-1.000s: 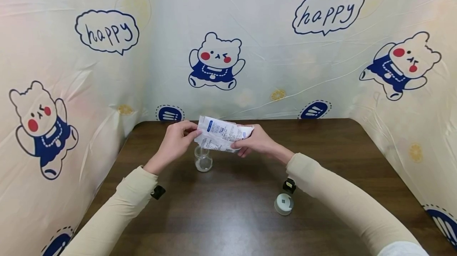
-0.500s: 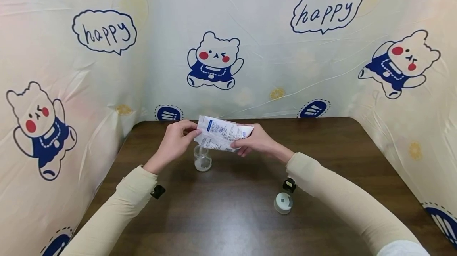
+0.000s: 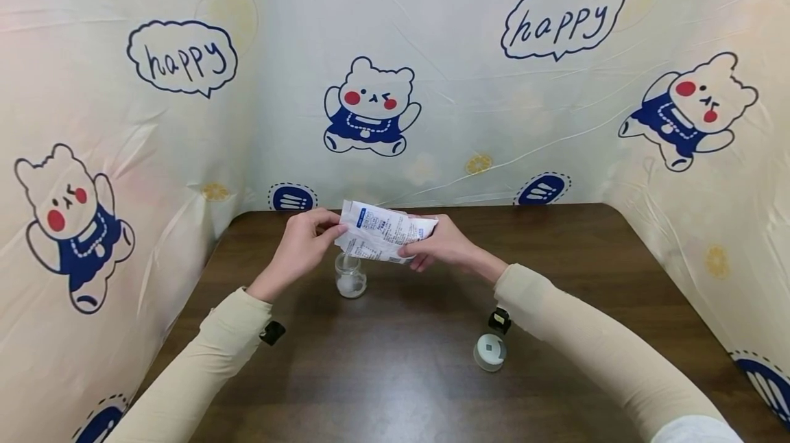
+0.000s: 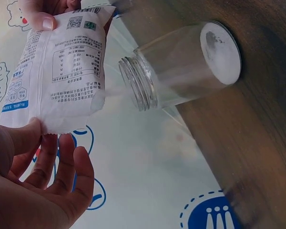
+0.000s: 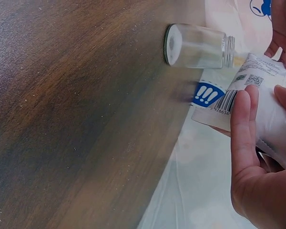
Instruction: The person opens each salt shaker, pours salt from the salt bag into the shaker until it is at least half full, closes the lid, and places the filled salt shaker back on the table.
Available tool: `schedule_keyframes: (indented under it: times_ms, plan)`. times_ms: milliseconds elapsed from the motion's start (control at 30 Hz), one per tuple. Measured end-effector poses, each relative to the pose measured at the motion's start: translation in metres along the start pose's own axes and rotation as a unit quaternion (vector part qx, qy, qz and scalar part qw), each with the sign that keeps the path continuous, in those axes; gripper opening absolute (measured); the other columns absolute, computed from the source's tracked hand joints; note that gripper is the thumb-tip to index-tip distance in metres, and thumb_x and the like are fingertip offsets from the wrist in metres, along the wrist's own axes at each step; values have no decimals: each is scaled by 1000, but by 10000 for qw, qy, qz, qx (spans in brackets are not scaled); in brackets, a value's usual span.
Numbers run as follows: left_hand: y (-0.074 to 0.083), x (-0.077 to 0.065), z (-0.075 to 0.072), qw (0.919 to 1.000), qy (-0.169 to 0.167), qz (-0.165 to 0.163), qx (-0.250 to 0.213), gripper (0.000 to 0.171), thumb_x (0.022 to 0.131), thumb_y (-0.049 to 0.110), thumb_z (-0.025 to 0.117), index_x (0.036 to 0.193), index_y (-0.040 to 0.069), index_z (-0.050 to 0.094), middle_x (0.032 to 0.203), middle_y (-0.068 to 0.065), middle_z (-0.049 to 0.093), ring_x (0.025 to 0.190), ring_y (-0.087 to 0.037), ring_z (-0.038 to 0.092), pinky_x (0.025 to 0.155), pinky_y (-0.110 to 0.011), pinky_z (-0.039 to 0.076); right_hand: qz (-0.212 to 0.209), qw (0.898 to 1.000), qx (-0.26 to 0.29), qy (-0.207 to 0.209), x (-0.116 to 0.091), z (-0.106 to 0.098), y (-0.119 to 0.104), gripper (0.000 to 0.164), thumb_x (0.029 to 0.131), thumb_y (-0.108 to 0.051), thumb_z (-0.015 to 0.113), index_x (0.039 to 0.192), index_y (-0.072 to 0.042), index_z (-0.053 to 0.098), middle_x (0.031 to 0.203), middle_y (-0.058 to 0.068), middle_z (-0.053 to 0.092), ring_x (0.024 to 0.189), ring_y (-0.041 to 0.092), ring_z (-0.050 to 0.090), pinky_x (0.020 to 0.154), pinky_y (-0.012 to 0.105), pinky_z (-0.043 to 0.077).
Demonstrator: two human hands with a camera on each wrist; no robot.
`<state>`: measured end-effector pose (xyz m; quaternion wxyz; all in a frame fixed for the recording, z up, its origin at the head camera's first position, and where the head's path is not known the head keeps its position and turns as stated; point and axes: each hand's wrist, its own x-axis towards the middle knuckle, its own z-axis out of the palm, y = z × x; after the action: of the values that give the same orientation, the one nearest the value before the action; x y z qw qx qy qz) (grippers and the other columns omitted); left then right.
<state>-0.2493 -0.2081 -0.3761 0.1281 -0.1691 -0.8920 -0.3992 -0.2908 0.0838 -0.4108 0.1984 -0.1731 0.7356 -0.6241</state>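
Note:
Tilted over the glass jar (image 3: 351, 277) is a white printed packet (image 3: 385, 232), its torn corner just above the jar's mouth. My left hand (image 3: 304, 243) pinches the packet's left end between thumb and fingers. On the other end, my right hand (image 3: 446, 245) grips the packet, thumb in front. The clear jar (image 4: 181, 67) stands upright on the table, with a threaded mouth and white granules (image 4: 221, 55) covering its bottom. A faint pale streak runs between the packet (image 4: 71, 76) and the jar's mouth in the left wrist view.
A round white-topped lid (image 3: 490, 352) lies on the brown wooden table (image 3: 395, 374), below the right forearm. Small black devices (image 3: 272, 332) sit at both wrists. A printed cloth (image 3: 457, 86) hangs behind the table and along its sides.
Both hands and the packet stay almost in place. The inside of the jar looks whiter and cloudier than before. The lid has not moved.

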Motion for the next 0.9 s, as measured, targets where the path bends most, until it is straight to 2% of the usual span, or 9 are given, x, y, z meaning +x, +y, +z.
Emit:
schedule_keyframes:
  times_ms: [300,533,900]
  plan:
    - [1,0,0,10000,4,13,-5,8,99,3,74,103,-1,78,98,-10,72,81,-23,66,69,-34,54,-3,10000,-19,7,-1,-1,0,45,82,-8,90,123,-4,71,99,19,76,67,36,74,64,47,63]
    - [2,0,1,10000,-25,-31,-45,8,99,3,74,105,-1,78,100,-11,72,83,-24,66,72,-37,56,-7,10000,-8,17,-2,-1,-1,46,82,-7,89,124,-4,71,99,20,76,67,35,74,66,52,62]
    - [1,0,0,10000,-17,-43,-50,9,99,3,74,106,-1,78,100,-11,72,82,-24,66,71,-37,56,-22,10000,14,-21,-1,-1,-3,48,82,-7,89,126,-4,70,99,19,76,67,35,74,63,47,63]
